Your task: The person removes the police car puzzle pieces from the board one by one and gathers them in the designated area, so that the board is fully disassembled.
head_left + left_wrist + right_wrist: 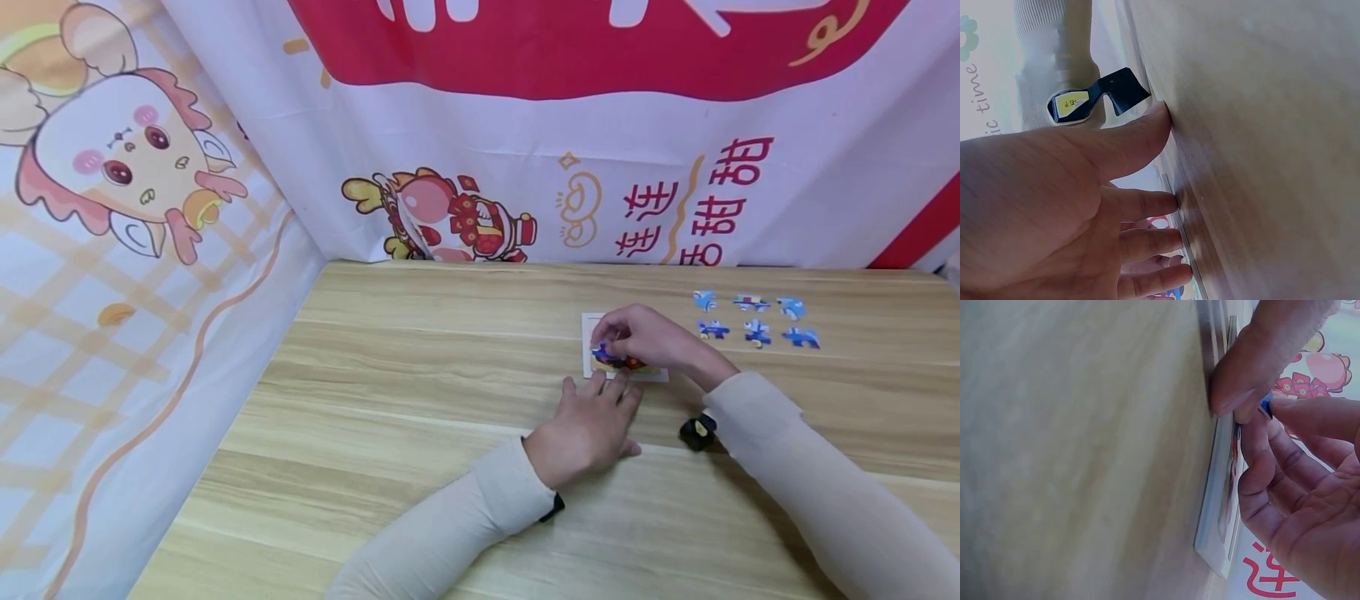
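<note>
A white-bordered puzzle board (655,376) lies flat on the table, with red and yellow pieces showing along its lower part. My right hand (643,337) is over the board and pinches a blue puzzle piece (602,353) between thumb and fingers; in the right wrist view only a sliver of the blue piece (1265,405) shows. My left hand (590,425) rests at the board's near edge with fingers spread and fairly straight. In the left wrist view, the fingertips of the left hand (1085,200) touch along the board's edge.
Several loose blue puzzle pieces (756,332) lie in two rows to the right of the board. The wooden table (420,350) meets a printed cloth (480,133) at the back and another on the left. A black wrist device (698,432) hangs by the right sleeve.
</note>
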`<state>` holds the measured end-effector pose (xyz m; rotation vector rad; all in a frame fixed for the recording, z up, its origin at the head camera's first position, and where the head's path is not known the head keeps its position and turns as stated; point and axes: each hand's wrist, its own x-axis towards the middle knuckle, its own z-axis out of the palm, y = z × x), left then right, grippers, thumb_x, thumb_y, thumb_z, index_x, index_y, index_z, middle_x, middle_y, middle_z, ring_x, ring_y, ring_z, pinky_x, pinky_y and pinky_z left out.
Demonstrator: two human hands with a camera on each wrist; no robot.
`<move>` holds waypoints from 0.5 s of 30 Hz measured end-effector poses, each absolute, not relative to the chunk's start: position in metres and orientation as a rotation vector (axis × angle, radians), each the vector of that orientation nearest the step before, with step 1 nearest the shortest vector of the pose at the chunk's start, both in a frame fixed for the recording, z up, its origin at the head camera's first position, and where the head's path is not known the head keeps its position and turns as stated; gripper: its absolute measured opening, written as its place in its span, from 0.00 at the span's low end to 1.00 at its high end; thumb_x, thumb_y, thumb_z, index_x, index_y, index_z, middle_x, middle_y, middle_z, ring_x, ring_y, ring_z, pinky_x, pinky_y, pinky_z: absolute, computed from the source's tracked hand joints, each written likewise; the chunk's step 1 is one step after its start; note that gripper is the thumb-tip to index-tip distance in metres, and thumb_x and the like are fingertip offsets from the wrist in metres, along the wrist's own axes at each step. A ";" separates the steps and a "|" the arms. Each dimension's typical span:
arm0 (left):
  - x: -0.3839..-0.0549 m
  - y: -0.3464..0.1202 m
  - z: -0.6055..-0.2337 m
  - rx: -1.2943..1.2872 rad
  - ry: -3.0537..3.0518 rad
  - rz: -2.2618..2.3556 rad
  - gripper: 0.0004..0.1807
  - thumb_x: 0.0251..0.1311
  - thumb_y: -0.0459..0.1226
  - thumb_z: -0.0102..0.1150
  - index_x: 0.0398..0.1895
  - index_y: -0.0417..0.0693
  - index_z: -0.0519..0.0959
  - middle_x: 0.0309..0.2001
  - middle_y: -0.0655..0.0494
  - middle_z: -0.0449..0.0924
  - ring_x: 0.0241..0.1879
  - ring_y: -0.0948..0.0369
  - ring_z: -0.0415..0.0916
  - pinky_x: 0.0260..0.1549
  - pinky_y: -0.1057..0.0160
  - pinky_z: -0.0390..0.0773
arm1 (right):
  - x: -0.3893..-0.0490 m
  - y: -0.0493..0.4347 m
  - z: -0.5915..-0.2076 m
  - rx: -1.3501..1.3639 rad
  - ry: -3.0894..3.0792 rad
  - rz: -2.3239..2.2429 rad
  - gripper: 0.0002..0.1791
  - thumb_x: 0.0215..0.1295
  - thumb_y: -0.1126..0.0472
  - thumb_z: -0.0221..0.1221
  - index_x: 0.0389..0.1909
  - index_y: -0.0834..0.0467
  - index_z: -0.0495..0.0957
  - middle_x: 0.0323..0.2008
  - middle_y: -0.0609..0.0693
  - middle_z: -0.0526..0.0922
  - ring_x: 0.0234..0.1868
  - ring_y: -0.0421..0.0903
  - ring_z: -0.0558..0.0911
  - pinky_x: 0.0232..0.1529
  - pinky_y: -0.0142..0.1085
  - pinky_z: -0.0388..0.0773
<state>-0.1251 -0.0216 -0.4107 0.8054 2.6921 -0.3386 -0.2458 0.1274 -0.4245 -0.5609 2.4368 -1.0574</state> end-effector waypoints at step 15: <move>-0.126 -0.019 -0.411 0.791 2.696 -0.361 0.41 0.72 0.66 0.49 0.84 0.68 0.57 0.85 0.66 0.51 0.83 0.57 0.52 0.73 0.43 0.66 | -0.240 0.142 -0.416 -0.464 2.492 -1.216 0.10 0.69 0.73 0.57 0.49 0.62 0.78 0.43 0.59 0.85 0.41 0.51 0.86 0.43 0.42 0.84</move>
